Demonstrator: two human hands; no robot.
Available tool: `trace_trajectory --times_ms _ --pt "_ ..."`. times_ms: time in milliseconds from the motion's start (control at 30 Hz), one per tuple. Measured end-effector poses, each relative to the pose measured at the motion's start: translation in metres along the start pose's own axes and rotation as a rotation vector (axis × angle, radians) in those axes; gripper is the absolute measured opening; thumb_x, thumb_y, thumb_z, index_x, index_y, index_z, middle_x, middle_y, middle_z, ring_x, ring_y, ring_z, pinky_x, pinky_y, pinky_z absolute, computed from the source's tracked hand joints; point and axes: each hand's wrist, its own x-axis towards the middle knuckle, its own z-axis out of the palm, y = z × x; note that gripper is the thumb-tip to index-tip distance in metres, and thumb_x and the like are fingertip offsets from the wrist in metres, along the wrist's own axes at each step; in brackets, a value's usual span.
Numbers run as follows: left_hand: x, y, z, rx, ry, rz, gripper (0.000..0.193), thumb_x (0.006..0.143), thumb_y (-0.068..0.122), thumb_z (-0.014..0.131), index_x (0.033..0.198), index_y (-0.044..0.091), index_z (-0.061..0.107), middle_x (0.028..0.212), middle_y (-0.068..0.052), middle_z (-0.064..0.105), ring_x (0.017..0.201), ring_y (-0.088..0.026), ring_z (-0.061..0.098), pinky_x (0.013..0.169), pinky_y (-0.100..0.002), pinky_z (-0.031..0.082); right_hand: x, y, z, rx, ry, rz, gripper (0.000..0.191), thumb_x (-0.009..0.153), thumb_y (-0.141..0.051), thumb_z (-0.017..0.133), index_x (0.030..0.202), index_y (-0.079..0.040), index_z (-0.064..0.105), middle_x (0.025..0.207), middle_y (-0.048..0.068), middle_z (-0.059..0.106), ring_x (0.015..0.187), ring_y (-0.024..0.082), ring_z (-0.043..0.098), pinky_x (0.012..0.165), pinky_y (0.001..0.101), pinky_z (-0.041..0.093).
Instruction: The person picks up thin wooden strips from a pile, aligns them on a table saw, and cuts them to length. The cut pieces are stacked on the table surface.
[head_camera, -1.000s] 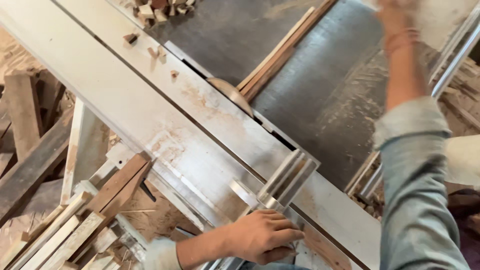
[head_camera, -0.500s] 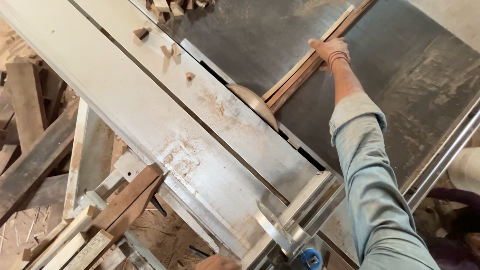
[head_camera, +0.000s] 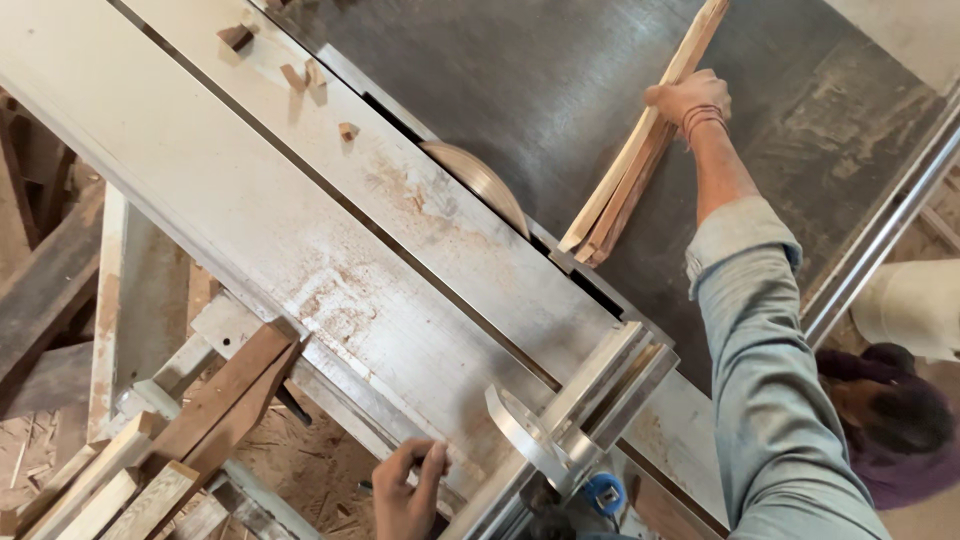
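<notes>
your right hand (head_camera: 688, 98) is gripping a bundle of thin wood strips (head_camera: 640, 150) lying on the dark saw table (head_camera: 520, 80), just beside the saw blade (head_camera: 480, 182). your left hand (head_camera: 405, 490), fingers curled, is resting at the pale sliding table (head_camera: 200, 170) edge.

Even, soft daylight; sharp focus, faint shadows, no glare.

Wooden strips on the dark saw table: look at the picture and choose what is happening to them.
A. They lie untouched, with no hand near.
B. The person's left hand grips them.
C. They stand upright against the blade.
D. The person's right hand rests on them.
D: the right hand lies on the bundle of wooden strips, which lies flat on the table.
</notes>
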Motion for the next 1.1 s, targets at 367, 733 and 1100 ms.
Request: trace_trajectory --times_ms 367,733,1100 --pt "0.08 0.023 0.051 -0.28 -0.395 -0.156 0.043 0.106 0.035 0.044 0.131 0.008 0.066 0.133 -0.009 0.069 0.124 -0.018 0.063 0.106 -0.03 0.047 -0.092 0.055 -0.013 -0.05 -0.072 -0.006 0.058 0.072 -0.05 0.079 0.106 -0.003 0.076 0.107 0.021 0.074 0.094 0.032 0.077 0.084 0.0404 0.062" --pt "0.152 0.05 0.103 0.402 -0.795 0.06 0.06 0.094 0.054 0.064 0.11 -0.001 0.081 0.089 -0.011 0.078 0.08 -0.019 0.07 0.074 -0.033 0.055 -0.197 0.088 0.005 -0.12 -0.036 -0.085 0.069 0.069 -0.055 0.081 0.105 0.003 0.073 0.108 0.03 0.071 0.102 0.045 0.069 0.089 0.0488 0.056" --pt "0.151 0.089 0.133 0.751 -0.912 0.327 0.06 0.069 0.055 0.084 0.103 0.007 0.073 0.096 -0.017 0.076 0.088 -0.034 0.073 0.082 -0.044 0.056 -0.244 0.13 0.007 0.156 -0.186 -0.146 0.061 0.095 -0.062 0.067 0.093 -0.002 0.075 0.092 0.026 0.074 0.086 0.039 0.073 0.082 0.0455 0.056"
